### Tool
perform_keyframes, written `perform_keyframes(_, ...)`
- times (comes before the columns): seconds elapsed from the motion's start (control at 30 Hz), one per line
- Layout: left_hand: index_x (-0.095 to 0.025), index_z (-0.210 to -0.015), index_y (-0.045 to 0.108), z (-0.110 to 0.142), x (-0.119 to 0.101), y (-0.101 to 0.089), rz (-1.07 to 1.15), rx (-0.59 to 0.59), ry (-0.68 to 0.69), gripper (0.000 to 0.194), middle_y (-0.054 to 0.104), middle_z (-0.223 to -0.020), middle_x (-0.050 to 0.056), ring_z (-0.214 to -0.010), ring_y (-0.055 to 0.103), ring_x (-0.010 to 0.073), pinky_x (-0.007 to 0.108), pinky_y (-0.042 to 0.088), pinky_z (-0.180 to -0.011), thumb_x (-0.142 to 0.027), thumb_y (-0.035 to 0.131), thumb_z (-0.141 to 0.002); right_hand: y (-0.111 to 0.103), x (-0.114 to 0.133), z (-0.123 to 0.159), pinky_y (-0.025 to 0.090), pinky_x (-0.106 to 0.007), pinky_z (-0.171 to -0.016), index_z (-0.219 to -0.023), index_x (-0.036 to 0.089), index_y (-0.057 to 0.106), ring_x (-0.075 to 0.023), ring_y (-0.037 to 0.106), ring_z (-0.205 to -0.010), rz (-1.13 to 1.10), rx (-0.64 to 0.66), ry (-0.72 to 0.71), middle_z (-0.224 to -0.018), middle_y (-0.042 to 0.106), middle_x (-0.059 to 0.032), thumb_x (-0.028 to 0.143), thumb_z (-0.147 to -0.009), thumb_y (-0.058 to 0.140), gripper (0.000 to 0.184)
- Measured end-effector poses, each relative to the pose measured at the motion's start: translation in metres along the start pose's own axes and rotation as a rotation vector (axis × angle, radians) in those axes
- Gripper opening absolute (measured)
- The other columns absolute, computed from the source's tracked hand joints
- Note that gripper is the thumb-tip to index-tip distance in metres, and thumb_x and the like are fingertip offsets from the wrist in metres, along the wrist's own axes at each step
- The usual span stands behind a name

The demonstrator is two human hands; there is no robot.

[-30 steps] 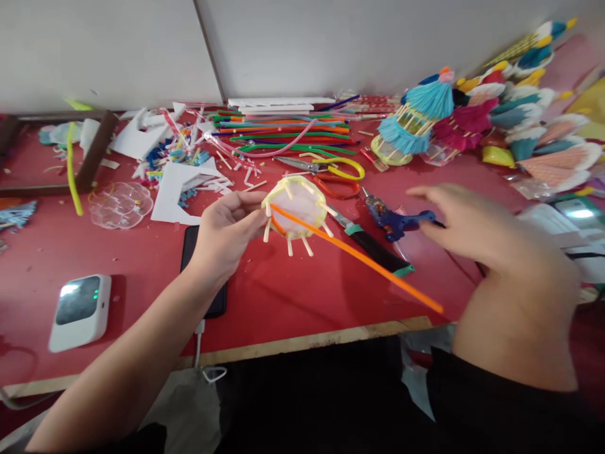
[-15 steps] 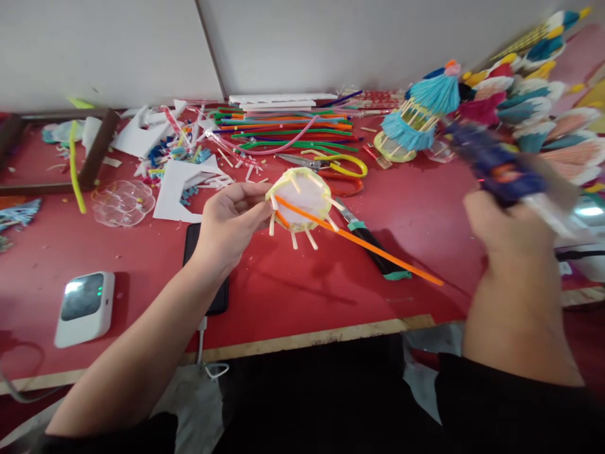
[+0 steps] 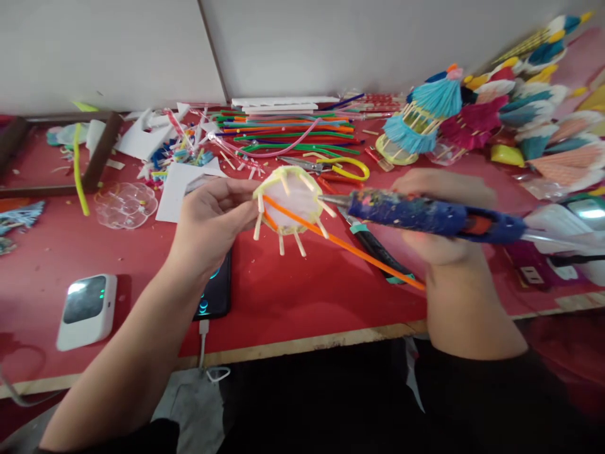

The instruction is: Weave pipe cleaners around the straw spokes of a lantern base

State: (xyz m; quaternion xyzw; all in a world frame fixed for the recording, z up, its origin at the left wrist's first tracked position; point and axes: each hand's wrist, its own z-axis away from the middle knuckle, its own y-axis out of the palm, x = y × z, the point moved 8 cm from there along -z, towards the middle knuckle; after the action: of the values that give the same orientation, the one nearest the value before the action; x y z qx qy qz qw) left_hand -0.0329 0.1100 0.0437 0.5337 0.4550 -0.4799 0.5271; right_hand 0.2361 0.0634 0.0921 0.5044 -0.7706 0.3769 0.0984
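My left hand [image 3: 215,217] pinches the edge of a round white disc [image 3: 295,205] with a pale yellow fuzzy rim and several short wooden sticks standing out around it. An orange pipe cleaner [image 3: 359,251] runs along the inside of the disc's edge, and its long free end slants down to the right. Around the handle of a blue hot glue gun [image 3: 416,213] my right hand [image 3: 439,246] is closed. The gun's metal nozzle points left and reaches the right side of the rim; whether it touches, I cannot tell. A clear glue stick protrudes from its back.
Flush cutters or a knife with a black and green handle [image 3: 378,249] lies under the pipe cleaner. Behind are yellow-handled scissors [image 3: 350,167], coloured pipe cleaners [image 3: 293,135] and a blue-roofed stick model [image 3: 416,120]. A phone [image 3: 215,290] and a white device [image 3: 87,312] lie left.
My right hand has picked up the glue gun from the table and swung it left to the disc. The disc shifted slightly in my left hand's hold. The phone screen has lit up.
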Motion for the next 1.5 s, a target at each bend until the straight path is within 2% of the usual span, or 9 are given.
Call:
perform_keyframes(0.1, -0.017, -0.083, 0.078, 0.002, 0.008, 0.005, -0.039, 0.034, -0.024, 0.021, 0.074, -0.070, 0.000, -0.061, 0.067, 0.0105, 0.019, 0.058, -0.058, -0.016, 0.085, -0.063, 0.013, 0.012, 0.001, 0.052, -0.029, -0.056, -0.084, 0.024, 0.067, -0.0152, 0.064, -0.064, -0.005, 0.041, -0.145, -0.074, 0.068, 0.0004, 0.028, -0.082, 0.065, 0.005)
perform_keyframes(0.2, -0.016, -0.084, 0.078, 0.002, 0.013, 0.006, -0.093, 0.019, -0.050, 0.021, 0.074, -0.070, 0.001, -0.062, 0.069, 0.0129, 0.021, 0.058, -0.059, -0.016, 0.083, -0.064, 0.019, 0.015, 0.001, 0.054, -0.032, -0.058, -0.085, 0.024, 0.065, -0.0173, 0.066, -0.066, 0.030, 0.070, -0.125, -0.076, 0.068, -0.0013, 0.016, -0.074, 0.066, 0.014)
perform_keyframes(0.3, -0.017, -0.083, 0.078, 0.002, 0.016, 0.004, -0.151, 0.005, -0.066, 0.020, 0.074, -0.069, 0.001, -0.063, 0.070, 0.0148, 0.023, 0.059, -0.060, -0.015, 0.082, -0.064, 0.019, 0.023, 0.002, 0.054, -0.033, -0.060, -0.086, 0.025, 0.065, -0.0188, 0.065, -0.068, 0.100, 0.089, -0.145, -0.078, 0.068, -0.0032, 0.017, -0.076, 0.065, 0.013)
perform_keyframes(0.5, -0.018, -0.086, 0.078, -0.001, 0.014, -0.004, -0.291, -0.046, 0.031, 0.021, 0.079, -0.082, 0.003, -0.073, 0.073, 0.0155, 0.024, 0.060, -0.068, -0.013, 0.080, -0.065, 0.013, 0.035, 0.006, 0.053, -0.034, -0.065, -0.091, 0.024, 0.063, -0.0199, 0.065, -0.072, 0.223, 0.077, -0.217, -0.080, 0.067, -0.0041, 0.028, -0.089, 0.059, 0.006)
perform_keyframes(0.63, -0.018, -0.087, 0.076, 0.000, 0.016, -0.003, -0.271, -0.039, 0.062, 0.021, 0.079, -0.084, 0.004, -0.076, 0.074, 0.0169, 0.025, 0.060, -0.068, -0.017, 0.081, -0.067, 0.030, 0.039, 0.011, 0.052, -0.033, -0.065, -0.094, 0.023, 0.060, -0.0209, 0.064, -0.074, 0.385, 0.109, -0.195, -0.082, 0.068, -0.0062, 0.031, -0.088, 0.060, 0.010)
perform_keyframes(0.83, -0.018, -0.089, 0.074, 0.004, 0.011, 0.000, -0.301, -0.010, 0.176, 0.019, 0.077, -0.083, 0.003, -0.076, 0.072, 0.0155, 0.024, 0.059, -0.068, -0.016, 0.078, -0.071, 0.052, 0.053, 0.014, 0.046, -0.032, -0.058, -0.085, 0.023, 0.057, -0.0188, 0.058, -0.066, 0.514, 0.069, -0.172, -0.074, 0.061, -0.0040, 0.031, -0.089, 0.060, 0.010)
perform_keyframes(1.1, -0.019, -0.090, 0.071, 0.010, -0.003, 0.004, -0.275, -0.050, 0.285, 0.021, 0.077, -0.088, 0.003, -0.078, 0.073, 0.0147, 0.025, 0.059, -0.072, -0.013, 0.080, -0.072, 0.051, 0.051, 0.017, 0.047, -0.032, -0.061, -0.083, 0.024, 0.051, -0.0188, 0.055, -0.069, 0.517, 0.000, -0.139, -0.074, 0.057, -0.0042, 0.023, -0.087, 0.056, 0.006)
perform_keyframes(1.27, -0.017, -0.087, 0.070, 0.011, -0.004, 0.008, -0.174, -0.029, 0.315, 0.024, 0.075, -0.083, 0.002, -0.075, 0.072, 0.0120, 0.020, 0.058, -0.068, -0.006, 0.079, -0.068, 0.054, 0.049, 0.021, 0.050, -0.033, -0.064, -0.091, 0.027, 0.047, -0.0195, 0.057, -0.072, 0.490, 0.007, -0.129, -0.077, 0.057, -0.0032, 0.014, -0.084, 0.056, 0.017)
perform_keyframes(1.5, -0.020, -0.087, 0.070, 0.014, -0.009, 0.010, -0.183, -0.006, 0.370, 0.020, 0.074, -0.083, -0.002, -0.076, 0.072, 0.0104, 0.021, 0.059, -0.068, -0.007, 0.074, -0.072, 0.051, 0.050, 0.019, 0.048, -0.033, -0.060, -0.089, 0.026, 0.045, -0.0184, 0.053, -0.067, 0.464, -0.032, -0.134, -0.076, 0.052, -0.0020, 0.023, -0.086, 0.060, 0.016)
